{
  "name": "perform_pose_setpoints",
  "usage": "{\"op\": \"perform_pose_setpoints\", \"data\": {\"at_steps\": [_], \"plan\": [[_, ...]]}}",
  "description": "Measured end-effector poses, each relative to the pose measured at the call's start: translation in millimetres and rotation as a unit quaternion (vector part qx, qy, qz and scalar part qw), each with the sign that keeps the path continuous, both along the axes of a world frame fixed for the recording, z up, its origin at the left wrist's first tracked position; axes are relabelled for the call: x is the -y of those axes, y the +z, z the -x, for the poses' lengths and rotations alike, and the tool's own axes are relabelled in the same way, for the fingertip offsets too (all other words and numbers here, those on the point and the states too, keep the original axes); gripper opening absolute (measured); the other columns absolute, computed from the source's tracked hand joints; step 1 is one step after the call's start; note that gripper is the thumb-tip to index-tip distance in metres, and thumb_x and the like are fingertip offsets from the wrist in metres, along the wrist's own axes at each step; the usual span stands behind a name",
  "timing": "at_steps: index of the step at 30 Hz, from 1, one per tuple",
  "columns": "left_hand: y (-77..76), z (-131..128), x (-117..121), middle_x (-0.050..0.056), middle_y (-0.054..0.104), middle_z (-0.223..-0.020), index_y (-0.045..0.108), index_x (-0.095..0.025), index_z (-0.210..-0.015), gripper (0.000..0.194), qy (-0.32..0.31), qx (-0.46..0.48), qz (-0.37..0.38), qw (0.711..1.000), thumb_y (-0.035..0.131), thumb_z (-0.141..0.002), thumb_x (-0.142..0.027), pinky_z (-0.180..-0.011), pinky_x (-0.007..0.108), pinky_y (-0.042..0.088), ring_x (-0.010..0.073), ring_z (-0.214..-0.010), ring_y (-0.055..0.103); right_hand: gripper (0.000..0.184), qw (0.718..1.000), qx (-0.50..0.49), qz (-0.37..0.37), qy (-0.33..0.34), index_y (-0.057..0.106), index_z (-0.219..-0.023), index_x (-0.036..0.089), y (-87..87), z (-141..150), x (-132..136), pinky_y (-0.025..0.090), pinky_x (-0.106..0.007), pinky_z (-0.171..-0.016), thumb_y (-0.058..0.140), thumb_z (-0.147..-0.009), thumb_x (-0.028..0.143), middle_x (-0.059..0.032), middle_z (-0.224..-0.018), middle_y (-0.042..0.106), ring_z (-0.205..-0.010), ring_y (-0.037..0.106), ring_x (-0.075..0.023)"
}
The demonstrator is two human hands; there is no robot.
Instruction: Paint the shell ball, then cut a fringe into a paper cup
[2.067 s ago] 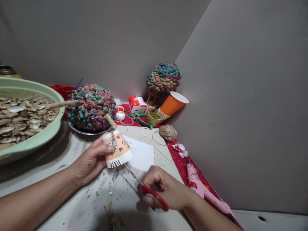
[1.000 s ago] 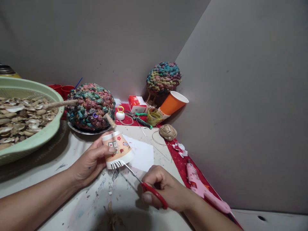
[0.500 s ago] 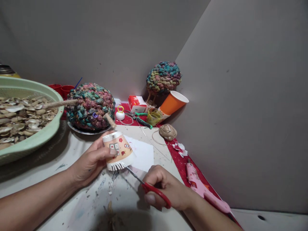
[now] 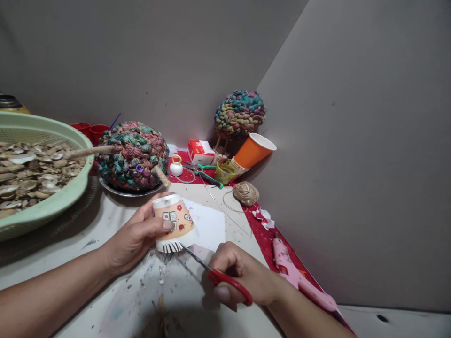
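Note:
Wrapped round a paper cup [image 4: 180,217] is my left hand [image 4: 136,234], its thumb lying across the printed side. The cup is upside down and tilted, peach with small red and green pictures, and its lower rim is cut into a fringe of narrow white strips. My right hand [image 4: 243,277] grips red-handled scissors [image 4: 230,281]. Their blades reach the rim at the right end of the fringe. Just behind the cup, a colourful shell-covered ball [image 4: 132,155] with rope-wrapped sticks rests on a metal plate [image 4: 130,191]. White paper [image 4: 209,230] lies under and behind the cup.
At the left stands a green basket [image 4: 75,183] of shells. Pliers [image 4: 207,176], a twine ball [image 4: 245,193], an orange cup [image 4: 253,152] and another shell-covered ball [image 4: 240,112] are at the back. A pink glue gun [image 4: 303,281] lies along the right edge, beside the wall.
The cup has turned slightly in my left hand, its prints shifting right. Another slit seems to have joined the fringe, and the scissors have barely moved.

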State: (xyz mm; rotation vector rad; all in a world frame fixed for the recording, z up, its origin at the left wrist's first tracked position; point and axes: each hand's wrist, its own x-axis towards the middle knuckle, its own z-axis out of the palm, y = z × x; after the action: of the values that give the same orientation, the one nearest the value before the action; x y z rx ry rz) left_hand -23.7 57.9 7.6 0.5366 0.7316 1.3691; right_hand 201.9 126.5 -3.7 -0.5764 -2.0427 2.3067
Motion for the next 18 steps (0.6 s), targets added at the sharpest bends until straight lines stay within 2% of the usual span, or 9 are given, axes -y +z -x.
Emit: {"op": "perform_pose_setpoints", "data": {"at_steps": [12, 16, 18], "plan": [[-4.2, 0.9, 1.7, 0.008, 0.08, -0.101, 0.066, -0.019, -0.116, 0.046, -0.016, 0.013, -0.01, 1.0, 0.077, -0.072, -0.013, -0.078, 0.029, 0.059, 0.0207, -0.087, 0.075, 0.064, 1.0, 0.012, 0.001, 0.019, 0.054, -0.051, 0.013, 0.1, -1.2, -0.4, 0.03, -0.016, -0.037, 0.075, -0.071, 0.069, 0.0031, -0.042, 0.048, -0.035, 0.035, -0.0028], [-5.6, 2.2, -1.9, 0.009, 0.08, -0.096, 0.067, -0.016, -0.113, 0.041, -0.004, -0.004, 0.009, 1.0, 0.077, -0.074, -0.018, -0.074, 0.03, 0.06, 0.0214, -0.083, 0.075, 0.064, 0.999, 0.015, -0.025, 0.032, 0.052, -0.052, 0.014, -3.1, -6.2, -2.7, 0.028, -0.017, -0.036, 0.073, -0.072, 0.071, 0.0021, -0.043, 0.047, -0.036, 0.036, -0.0043], [-6.6, 3.2, -4.4, 0.01, 0.079, -0.092, 0.069, -0.014, -0.109, 0.036, 0.002, -0.008, 0.023, 1.0, 0.076, -0.074, -0.02, -0.071, 0.029, 0.06, 0.0211, -0.078, 0.074, 0.062, 0.997, -0.003, -0.071, 0.025, 0.049, -0.052, 0.016, -3.4, -7.0, -2.1, 0.025, -0.018, -0.037, 0.071, -0.074, 0.069, 0.0038, -0.043, 0.042, -0.038, 0.032, -0.0046]]}}
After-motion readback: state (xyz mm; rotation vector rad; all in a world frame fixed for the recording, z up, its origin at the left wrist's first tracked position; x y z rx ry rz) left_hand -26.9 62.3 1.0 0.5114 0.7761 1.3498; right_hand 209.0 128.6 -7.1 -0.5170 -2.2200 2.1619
